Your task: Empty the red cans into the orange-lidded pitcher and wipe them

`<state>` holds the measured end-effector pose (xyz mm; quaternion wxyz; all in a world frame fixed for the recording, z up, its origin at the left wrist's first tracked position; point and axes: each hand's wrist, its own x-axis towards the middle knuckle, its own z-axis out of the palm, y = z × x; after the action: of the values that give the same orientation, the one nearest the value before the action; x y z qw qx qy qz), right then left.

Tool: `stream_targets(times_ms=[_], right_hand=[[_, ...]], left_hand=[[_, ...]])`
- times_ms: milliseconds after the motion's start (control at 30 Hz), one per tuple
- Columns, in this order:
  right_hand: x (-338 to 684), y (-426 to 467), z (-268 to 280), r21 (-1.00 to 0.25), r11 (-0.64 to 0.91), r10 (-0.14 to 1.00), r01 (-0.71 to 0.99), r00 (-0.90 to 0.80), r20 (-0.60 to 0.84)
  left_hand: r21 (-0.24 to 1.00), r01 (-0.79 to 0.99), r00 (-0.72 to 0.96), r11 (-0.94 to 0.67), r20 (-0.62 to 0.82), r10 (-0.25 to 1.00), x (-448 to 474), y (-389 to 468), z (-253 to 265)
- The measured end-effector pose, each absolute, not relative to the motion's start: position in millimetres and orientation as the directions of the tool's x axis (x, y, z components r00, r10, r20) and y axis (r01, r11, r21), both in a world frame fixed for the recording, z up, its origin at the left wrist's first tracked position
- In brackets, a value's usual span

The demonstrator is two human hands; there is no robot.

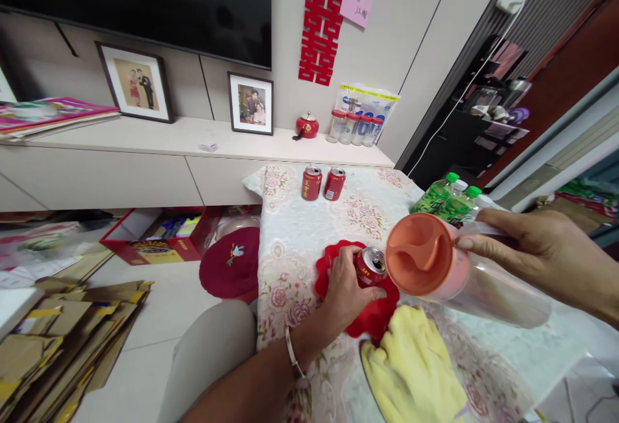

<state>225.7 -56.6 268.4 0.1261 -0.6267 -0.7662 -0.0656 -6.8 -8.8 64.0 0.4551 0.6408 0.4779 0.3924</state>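
My left hand [345, 284] is wrapped round an opened red drink can [371, 265], which stands on a red plate with a scalloped rim [333, 256]. In my right hand [536, 249] is a clear pitcher [507, 294] with an orange lid [418, 252], tipped over sideways so that the lid faces the can. The lid's edge is close to the can's top; whether they touch I cannot tell. Liquid coming out is not visible. A yellow cloth [416, 368] lies crumpled in front of the plate.
Two more red cans [312, 184] stand at the table's far end. Green-capped bottles [442, 194] are at the right edge. The flowered tablecloth [285, 249] covers the table. A maroon stool [231, 262], a red box [159, 236] and flattened cardboard [82, 326] are on the left.
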Motion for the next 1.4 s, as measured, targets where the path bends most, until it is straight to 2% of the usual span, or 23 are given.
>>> stream_targets(times_ms=[300,533,833,1400], right_hand=[[219.2,-55.9,273.9,-0.115,0.221,0.952,0.968,-0.188,0.242],[224.6,-56.1,269.9,-0.075,0.231,0.947,0.970,-0.206,0.245],[213.7,-54.4,278.1,-0.100,0.191,0.959,0.976,-0.164,0.231],[211.6,-53.2,278.2,-0.107,0.229,0.947,0.967,-0.196,0.256]], left_hand=[[0.960,0.254,0.238,-0.121,0.059,0.970,-7.2,-9.8,66.6],[0.955,0.265,0.225,-0.130,0.070,0.972,-7.7,-10.6,67.8],[0.961,0.246,0.226,-0.128,0.072,0.972,-5.8,-9.5,64.0],[0.966,0.227,0.260,-0.126,0.065,0.963,-5.8,-8.1,60.3]])
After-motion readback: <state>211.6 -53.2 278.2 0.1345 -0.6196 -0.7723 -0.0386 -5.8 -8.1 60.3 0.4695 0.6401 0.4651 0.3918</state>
